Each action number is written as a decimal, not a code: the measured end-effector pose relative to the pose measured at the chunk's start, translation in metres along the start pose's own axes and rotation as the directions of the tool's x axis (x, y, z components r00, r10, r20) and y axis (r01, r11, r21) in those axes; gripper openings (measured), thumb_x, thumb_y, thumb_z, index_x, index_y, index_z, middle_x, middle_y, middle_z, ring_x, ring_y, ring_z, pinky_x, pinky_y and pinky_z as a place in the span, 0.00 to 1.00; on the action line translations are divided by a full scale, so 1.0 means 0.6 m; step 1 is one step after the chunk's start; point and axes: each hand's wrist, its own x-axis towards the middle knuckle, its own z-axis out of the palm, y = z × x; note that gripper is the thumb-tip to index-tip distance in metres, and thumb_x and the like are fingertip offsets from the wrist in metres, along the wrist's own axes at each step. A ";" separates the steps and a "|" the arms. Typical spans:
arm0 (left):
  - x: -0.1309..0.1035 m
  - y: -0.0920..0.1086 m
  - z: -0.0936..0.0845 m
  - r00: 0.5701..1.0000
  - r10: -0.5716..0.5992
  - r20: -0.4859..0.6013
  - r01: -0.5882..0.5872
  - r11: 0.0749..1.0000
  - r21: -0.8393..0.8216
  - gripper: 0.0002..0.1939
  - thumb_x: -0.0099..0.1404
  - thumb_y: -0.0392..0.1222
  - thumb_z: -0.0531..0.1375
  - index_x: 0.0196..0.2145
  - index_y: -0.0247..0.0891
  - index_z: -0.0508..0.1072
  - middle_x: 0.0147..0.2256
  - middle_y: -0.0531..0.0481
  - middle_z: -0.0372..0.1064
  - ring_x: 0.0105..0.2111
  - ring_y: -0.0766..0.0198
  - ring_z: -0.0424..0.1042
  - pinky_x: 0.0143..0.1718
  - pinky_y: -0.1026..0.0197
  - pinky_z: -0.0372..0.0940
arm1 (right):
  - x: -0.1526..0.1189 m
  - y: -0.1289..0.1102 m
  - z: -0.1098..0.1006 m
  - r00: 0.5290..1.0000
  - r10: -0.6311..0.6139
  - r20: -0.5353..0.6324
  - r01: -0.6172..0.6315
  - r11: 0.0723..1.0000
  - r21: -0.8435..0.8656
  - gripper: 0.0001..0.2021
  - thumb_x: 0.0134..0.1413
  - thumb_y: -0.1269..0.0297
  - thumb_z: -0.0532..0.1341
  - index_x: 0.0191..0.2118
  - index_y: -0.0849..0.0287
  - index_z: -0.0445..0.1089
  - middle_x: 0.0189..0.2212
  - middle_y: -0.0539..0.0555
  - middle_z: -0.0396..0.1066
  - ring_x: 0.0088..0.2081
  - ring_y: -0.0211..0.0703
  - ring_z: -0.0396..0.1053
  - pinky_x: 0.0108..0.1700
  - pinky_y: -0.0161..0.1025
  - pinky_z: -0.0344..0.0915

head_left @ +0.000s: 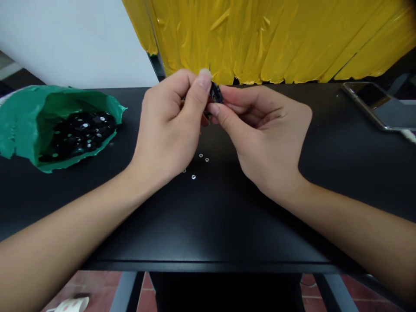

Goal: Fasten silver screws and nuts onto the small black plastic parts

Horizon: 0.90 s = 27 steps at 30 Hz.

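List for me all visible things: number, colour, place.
Table: 1, black, across middle
Black part: 1, black, upper centre
Rings: 4 visible, silvery, table centre
Bag: 1, green, table left
Bag contents: many, mostly black, inside
Phone: 1, dark, table right
Cable: 1, white, by phone
Plastic sheeting: uncounted, yellow, behind table
Panel: 1, white, behind left
Table legs: 2, grey, below
Floor tiles: several, red, below
Patterned object: 1, whitish, bottom left
Left hand, right hand: 2, bare, holding black part

The held piece (216, 94) looks plastic — table (208, 229) smooth, rings (193, 177) shiny metal, sheeting (253, 39) glossy
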 end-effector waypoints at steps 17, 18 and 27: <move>0.006 -0.016 0.013 1.000 -0.020 -0.011 0.017 0.983 -0.181 0.14 0.75 0.35 0.57 0.29 0.38 0.69 0.26 0.57 0.66 0.26 0.73 0.69 0.24 0.71 0.64 | 0.011 -0.009 -0.005 0.998 0.022 -0.063 -0.016 0.995 0.101 0.11 0.53 0.80 0.73 0.37 0.56 0.81 0.34 0.43 0.84 0.40 0.40 0.83 0.48 0.38 0.83; 0.005 -0.015 0.013 1.000 -0.027 -0.010 0.025 0.979 -0.200 0.13 0.75 0.34 0.58 0.30 0.38 0.69 0.27 0.57 0.67 0.27 0.73 0.70 0.25 0.71 0.64 | 0.012 -0.011 -0.004 0.997 0.036 -0.064 -0.029 0.994 0.106 0.11 0.53 0.80 0.73 0.38 0.56 0.80 0.34 0.42 0.84 0.40 0.39 0.83 0.48 0.38 0.83; 0.005 -0.009 0.013 0.989 -0.140 0.038 0.145 0.950 -0.278 0.12 0.73 0.33 0.60 0.30 0.38 0.69 0.27 0.56 0.70 0.27 0.71 0.72 0.23 0.71 0.65 | 0.013 -0.011 -0.006 0.996 0.063 -0.056 -0.056 0.992 0.112 0.16 0.54 0.83 0.71 0.36 0.49 0.80 0.33 0.39 0.83 0.39 0.39 0.83 0.49 0.38 0.84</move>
